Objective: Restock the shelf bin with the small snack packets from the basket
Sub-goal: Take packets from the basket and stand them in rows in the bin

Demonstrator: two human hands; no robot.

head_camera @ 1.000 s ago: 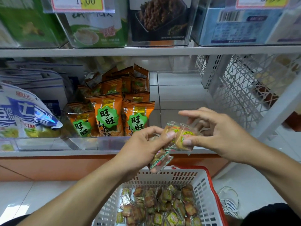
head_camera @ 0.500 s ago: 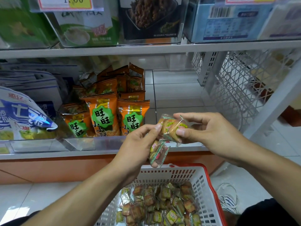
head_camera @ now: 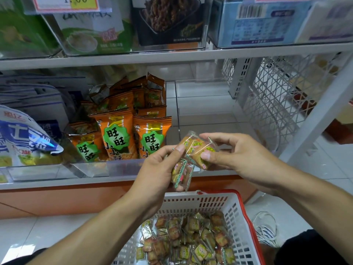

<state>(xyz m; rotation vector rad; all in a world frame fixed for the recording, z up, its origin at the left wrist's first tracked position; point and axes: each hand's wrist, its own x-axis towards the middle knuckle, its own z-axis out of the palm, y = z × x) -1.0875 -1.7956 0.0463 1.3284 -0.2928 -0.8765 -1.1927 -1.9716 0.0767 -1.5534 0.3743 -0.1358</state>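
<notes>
Pinching the snack packets (head_camera: 198, 153) as before, both hands' fingers (head_camera: 180, 148) have risen slightly.

Orange snack bags (head_camera: 116, 138) in the clear shelf bin carry the characters 旺旺 on green badges, with 小小酥 printed beneath on the front bags. A yellow price tag (head_camera: 66, 2) clipped to the upper shelf reads "1.00". The blue-and-white bag (head_camera: 23, 138) at left bears large white characters, only partly legible.
</notes>
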